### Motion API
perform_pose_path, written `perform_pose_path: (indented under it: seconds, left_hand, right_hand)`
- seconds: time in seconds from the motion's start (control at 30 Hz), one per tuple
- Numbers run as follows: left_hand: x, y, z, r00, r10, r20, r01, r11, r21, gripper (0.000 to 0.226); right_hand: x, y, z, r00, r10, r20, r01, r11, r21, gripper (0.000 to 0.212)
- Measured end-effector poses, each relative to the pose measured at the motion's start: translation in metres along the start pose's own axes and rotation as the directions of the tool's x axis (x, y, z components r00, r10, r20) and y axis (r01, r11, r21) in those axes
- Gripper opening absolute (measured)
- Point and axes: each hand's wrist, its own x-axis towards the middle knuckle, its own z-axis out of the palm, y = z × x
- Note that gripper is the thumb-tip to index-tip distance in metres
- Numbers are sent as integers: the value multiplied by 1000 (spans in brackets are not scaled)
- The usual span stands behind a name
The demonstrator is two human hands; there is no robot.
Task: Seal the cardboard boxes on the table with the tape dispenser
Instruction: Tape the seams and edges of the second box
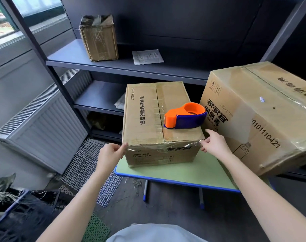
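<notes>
Right grip [216, 145] pinching tape [192, 145] at box [143, 119] corner, left grip [110, 152] hold unclear, green table [183, 173], dark shelving [131, 69]

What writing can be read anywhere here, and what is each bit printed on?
Top of the small box: "乳润香皂樱花香氛", "100101032601".
Front of the small box: "100101032601"; print beneath is blurred.
Side of the large box: "家家宜", "84消毒", "ISINFECTA", "0101110421"; faint number above unclear.
Top of the large box: upside-down characters, cut off.
The paper on the shelf: too small to read.
The tape dispenser: none.
</notes>
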Motion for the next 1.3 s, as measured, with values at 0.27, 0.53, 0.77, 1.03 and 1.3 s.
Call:
perform_pose_path:
  seconds: [0.27, 0.53, 0.77, 1.03, 1.3]
  left_hand:
    - [-2, -13, 0, 986, 162, -29, -157, 979, 130, 22]
    - [7, -27, 7, 871, 486, -77, -424, 821, 383, 21]
    - [4, -29, 8, 827, 550, -119, -430, 754, 496, 28]
    - [14, 17, 41, 664, 736, 130, -649, 481, 590, 53]
    - [19, 21, 50, 735, 641, 222, -619, 499, 607, 59]
  right_hand:
    - [8, 9, -10, 997, -56, 59, 52, 997, 64, 56]
    - [10, 12, -21, 952, -294, 85, 285, 752, -594, 35]
    - [12, -7, -16, 887, -449, 106, 389, 603, -696, 32]
    - [23, -19, 15, 663, -670, 335, 748, 579, -323, 50]
    - [26, -4, 33, 671, -695, 260, 742, 624, -246, 55]
